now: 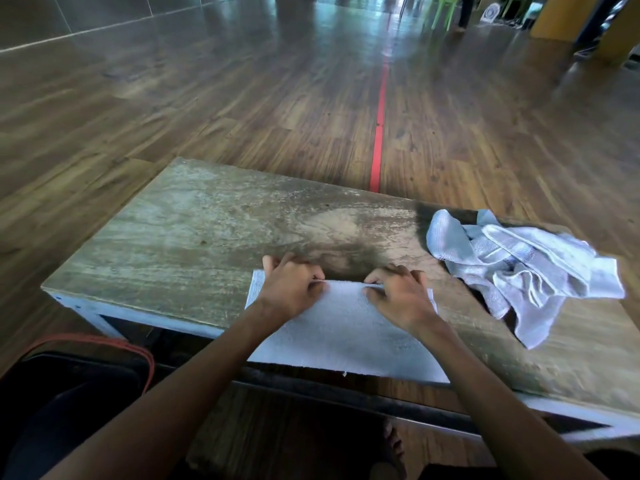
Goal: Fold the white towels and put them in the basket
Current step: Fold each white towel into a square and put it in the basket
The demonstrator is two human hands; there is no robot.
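1. Wooden plank floor (242, 98) fills the background, and a red line (379, 126) runs across it away from the bench (190, 237). The far room is blurred, and I cannot read any marking there.
2. One white towel (346, 337) lies flat on the near part of the bench. Its near edge reaches the front lip of the bench.
3. The left hand (291, 289) sits on the far edge of the towel, toward its left end. Its fingers (308, 270) are curled and pinch that edge.
4. The right hand (401, 296) sits on the same edge, toward the right end. Its fingers (398, 271) are curled and grasp the hem in the same way.
5. The hands are near each other but apart, with a short strip of hem showing between them.
6. A crumpled heap of towels (519, 268) lies on the right of the bench, just beside the flat towel. I cannot tell how many it contains.
7. A dark container (86, 375) with an orange-red rim sits low on the left, cut off by the frame edge. I cannot confirm it is the basket.
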